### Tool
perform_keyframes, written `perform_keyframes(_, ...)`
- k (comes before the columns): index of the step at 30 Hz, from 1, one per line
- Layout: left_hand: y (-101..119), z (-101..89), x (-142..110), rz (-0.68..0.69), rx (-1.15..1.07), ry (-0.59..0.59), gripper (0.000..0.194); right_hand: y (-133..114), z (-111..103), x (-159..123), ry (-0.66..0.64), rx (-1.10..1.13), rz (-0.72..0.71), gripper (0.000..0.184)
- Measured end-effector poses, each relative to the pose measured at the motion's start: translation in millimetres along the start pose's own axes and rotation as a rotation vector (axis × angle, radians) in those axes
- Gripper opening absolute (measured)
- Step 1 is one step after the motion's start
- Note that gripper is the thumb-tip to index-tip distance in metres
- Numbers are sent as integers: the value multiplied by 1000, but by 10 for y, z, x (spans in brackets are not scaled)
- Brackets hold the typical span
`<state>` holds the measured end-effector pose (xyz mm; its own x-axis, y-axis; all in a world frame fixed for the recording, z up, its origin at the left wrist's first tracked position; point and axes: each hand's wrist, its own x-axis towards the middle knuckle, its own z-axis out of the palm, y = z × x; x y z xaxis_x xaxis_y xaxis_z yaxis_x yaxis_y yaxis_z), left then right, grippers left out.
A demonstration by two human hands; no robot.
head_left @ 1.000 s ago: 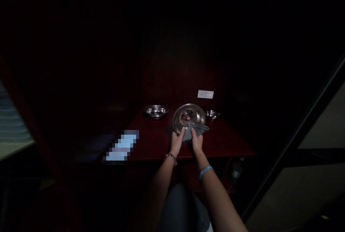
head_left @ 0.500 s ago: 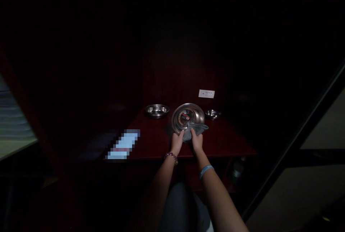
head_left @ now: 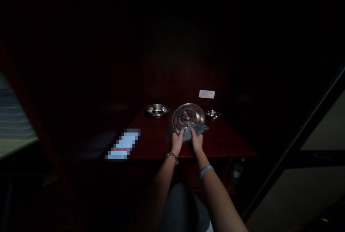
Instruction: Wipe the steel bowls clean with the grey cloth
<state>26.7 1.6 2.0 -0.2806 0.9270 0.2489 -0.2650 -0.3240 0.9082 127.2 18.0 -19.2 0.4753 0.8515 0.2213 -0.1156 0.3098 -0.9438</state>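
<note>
A shiny metal basin is held tilted up above the red-brown desk, its inside facing me with a dark and red label at the bottom. My left hand grips its lower left rim, thumb on the inner side. A grey cloth lies over the near rim. My right hand is closed on this cloth, thumb on top, pressing it against the basin; the fingers underneath are hidden. Behind to the left sits a metal bowl, and a smaller metal bowl stands behind to the right.
The red-brown desk ends in a front edge near my wrists. A white socket plate is on the back wall. Below the desk at the right stands a bottle. A blurred-out bright patch is at the left. The surroundings are very dark.
</note>
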Motion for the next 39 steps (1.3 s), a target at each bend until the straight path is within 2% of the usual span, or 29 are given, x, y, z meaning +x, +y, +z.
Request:
perform_keyframes(10,8,-13,20,68,-16,121,24,-7,9,-1,-4,-6,-26,43)
perform_keyframes(15,1,-18,26,80,-36,143,27,-18,10,-11,12,-10,-31,42)
perform_keyframes(21,-22,-10,32,29,-56,74,33,-6,8,12,25,13,-24,43)
perform_keyframes(26,-34,-7,25,62,-41,32,29,-22,1,2,35,33,-23,45)
perform_keyframes(34,-169,-44,76,45,88,-49,28,-35,-4,-20,30,36,-17,44)
perform_keyframes(39,-245,-75,137,27,106,-6,25,14,8,1,24,33,-29,42)
